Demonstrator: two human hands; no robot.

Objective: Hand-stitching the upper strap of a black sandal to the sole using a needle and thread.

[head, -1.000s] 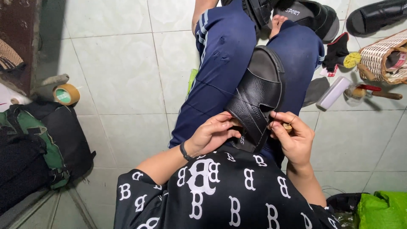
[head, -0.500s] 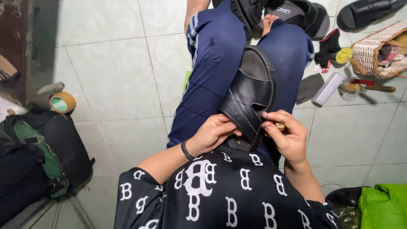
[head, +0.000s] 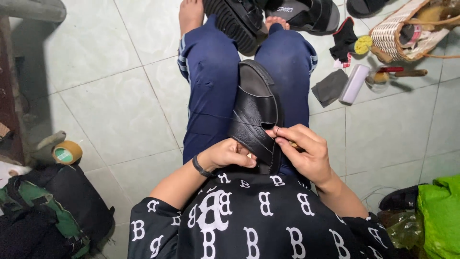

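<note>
Stitching step on black leather slide sandal (head: 256,115) across lap: left hand (head: 229,154) grips its heel end, right hand (head: 303,152) fingers pinched at strap edge; next likely a careful pull.

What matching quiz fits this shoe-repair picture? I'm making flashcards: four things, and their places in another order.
Things:
1. black sandal
2. tape roll
3. woven basket
4. green bag

Places:
A. floor, far left
B. lower right corner
C. on the lap, between left hand and right hand
D. upper right

Pairs: 1-C, 2-A, 3-D, 4-B
</note>
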